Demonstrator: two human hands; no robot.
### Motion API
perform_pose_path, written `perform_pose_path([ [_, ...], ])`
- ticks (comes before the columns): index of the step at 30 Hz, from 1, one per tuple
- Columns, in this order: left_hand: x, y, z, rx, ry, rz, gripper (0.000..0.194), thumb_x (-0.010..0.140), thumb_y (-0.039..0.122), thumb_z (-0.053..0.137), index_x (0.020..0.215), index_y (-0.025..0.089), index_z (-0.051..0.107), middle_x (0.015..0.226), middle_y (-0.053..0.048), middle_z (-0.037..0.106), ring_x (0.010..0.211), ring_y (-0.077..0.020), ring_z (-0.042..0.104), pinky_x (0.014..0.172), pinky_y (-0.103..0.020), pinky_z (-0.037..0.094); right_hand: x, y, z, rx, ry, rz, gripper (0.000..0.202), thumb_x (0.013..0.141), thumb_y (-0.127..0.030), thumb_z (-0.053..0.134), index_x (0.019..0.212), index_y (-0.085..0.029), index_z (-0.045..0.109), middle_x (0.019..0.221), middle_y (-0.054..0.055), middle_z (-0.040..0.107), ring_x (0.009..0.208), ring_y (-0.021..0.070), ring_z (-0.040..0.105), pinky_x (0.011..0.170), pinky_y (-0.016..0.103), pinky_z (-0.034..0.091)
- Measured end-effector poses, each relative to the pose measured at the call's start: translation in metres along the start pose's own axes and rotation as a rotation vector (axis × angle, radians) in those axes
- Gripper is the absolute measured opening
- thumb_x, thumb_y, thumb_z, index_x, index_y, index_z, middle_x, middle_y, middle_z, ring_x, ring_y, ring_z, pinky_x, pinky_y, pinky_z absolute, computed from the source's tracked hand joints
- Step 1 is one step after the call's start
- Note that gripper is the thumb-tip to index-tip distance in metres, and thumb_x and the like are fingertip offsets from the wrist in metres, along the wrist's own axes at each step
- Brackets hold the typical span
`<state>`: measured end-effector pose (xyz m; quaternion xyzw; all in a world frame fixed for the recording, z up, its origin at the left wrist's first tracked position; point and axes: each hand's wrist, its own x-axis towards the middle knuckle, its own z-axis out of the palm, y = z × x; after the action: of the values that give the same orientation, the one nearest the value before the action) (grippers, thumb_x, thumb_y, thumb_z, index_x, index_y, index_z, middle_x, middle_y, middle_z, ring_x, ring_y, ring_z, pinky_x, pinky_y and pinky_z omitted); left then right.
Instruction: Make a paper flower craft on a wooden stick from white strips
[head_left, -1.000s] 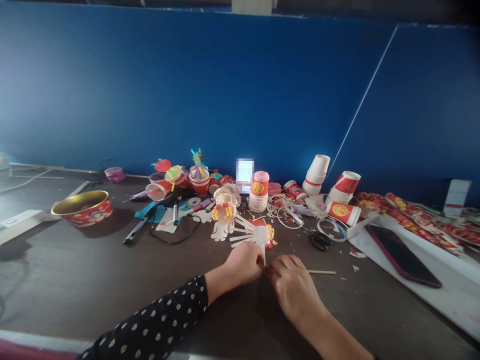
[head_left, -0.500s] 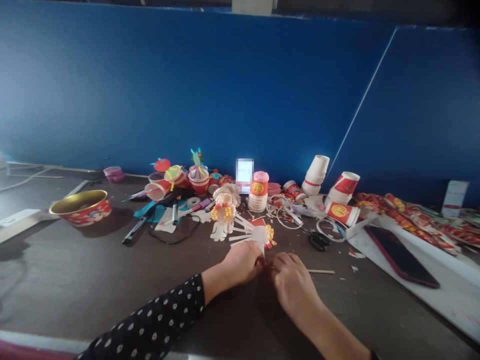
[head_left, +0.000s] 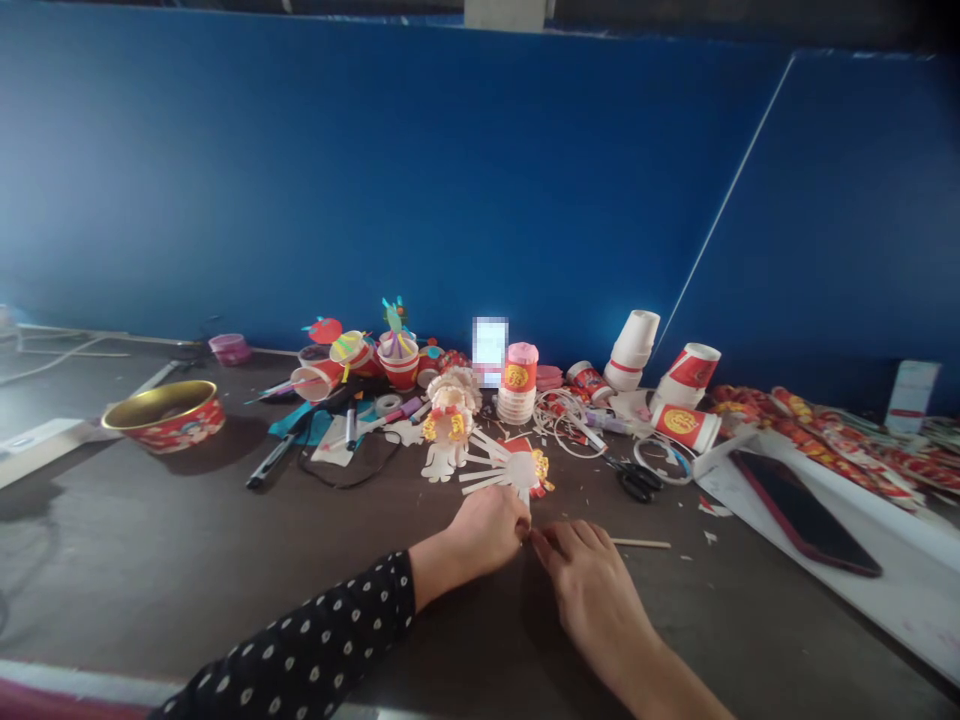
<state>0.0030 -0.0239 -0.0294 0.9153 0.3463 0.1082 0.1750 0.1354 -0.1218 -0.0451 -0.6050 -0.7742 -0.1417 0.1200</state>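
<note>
On the dark table lies a white paper cutout (head_left: 520, 470) with several strips fanning out from a round middle and red and yellow printed parts at its right. My left hand (head_left: 489, 527) is closed on a lower strip of this cutout. Close on its right, my right hand (head_left: 589, 580) has its fingers bent together near the strip's end; what they hold, if anything, is too small to make out. A thin wooden stick (head_left: 641, 543) lies just beyond the right hand. Behind the left hand sits a frilled paper figure (head_left: 448, 425).
A gold-lined red bowl (head_left: 163, 415) stands at the left. Black scissors (head_left: 637, 480), a white tray (head_left: 911, 610) with a phone (head_left: 806, 512), and paper cups (head_left: 684, 425) are at the right. A stacked cup tower (head_left: 517, 385) stands behind the cutout.
My right hand has shifted slightly, its fingers now flatter and lower. The reddish bit between the hands no longer shows. My left hand has stayed nearly in place.
</note>
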Motion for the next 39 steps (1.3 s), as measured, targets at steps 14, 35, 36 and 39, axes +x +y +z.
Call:
perform_pose_path([
  [14, -0.001, 0.003, -0.004, -0.046, -0.025, -0.063, 0.021, 0.071, 0.018, 0.049, 0.074, 0.017, 0.07, 0.076, -0.007, 0.067, 0.075, -0.0191, 0.06, 0.064, -0.024, 0.042, 0.007, -0.005, -0.002, -0.025, -0.079, 0.002, 0.018, 0.083, -0.008, 0.051, 0.091, -0.019, 0.063, 0.088, 0.001, 0.061, 0.081, 0.0162, 0.051, 0.073, 0.031, 0.032],
  [35, 0.001, -0.001, -0.006, -0.098, 0.003, -0.12, 0.016, 0.073, 0.02, 0.052, 0.071, 0.017, 0.067, 0.076, -0.005, 0.066, 0.075, -0.0186, 0.059, 0.063, -0.024, 0.04, 0.015, -0.004, -0.001, -0.086, -0.115, 0.035, 0.02, 0.087, -0.012, 0.045, 0.093, -0.02, 0.063, 0.09, 0.003, 0.062, 0.084, 0.0171, 0.053, 0.071, 0.031, 0.034],
  [36, 0.002, -0.003, -0.005, -0.106, 0.011, -0.119, 0.017, 0.074, 0.019, 0.05, 0.071, 0.017, 0.067, 0.075, -0.004, 0.066, 0.073, -0.018, 0.059, 0.063, -0.024, 0.04, 0.015, -0.005, -0.001, -0.097, -0.12, 0.037, 0.02, 0.087, -0.012, 0.045, 0.095, -0.02, 0.062, 0.09, 0.003, 0.062, 0.084, 0.0174, 0.053, 0.071, 0.031, 0.034],
  [39, 0.004, -0.007, -0.003, -0.146, 0.055, -0.103, 0.023, 0.075, 0.013, 0.043, 0.073, 0.016, 0.066, 0.074, -0.004, 0.066, 0.071, -0.0163, 0.059, 0.064, -0.023, 0.04, 0.015, -0.006, -0.003, -0.115, -0.132, 0.033, 0.021, 0.087, -0.013, 0.044, 0.098, -0.018, 0.062, 0.09, 0.004, 0.061, 0.083, 0.0183, 0.053, 0.07, 0.032, 0.034],
])
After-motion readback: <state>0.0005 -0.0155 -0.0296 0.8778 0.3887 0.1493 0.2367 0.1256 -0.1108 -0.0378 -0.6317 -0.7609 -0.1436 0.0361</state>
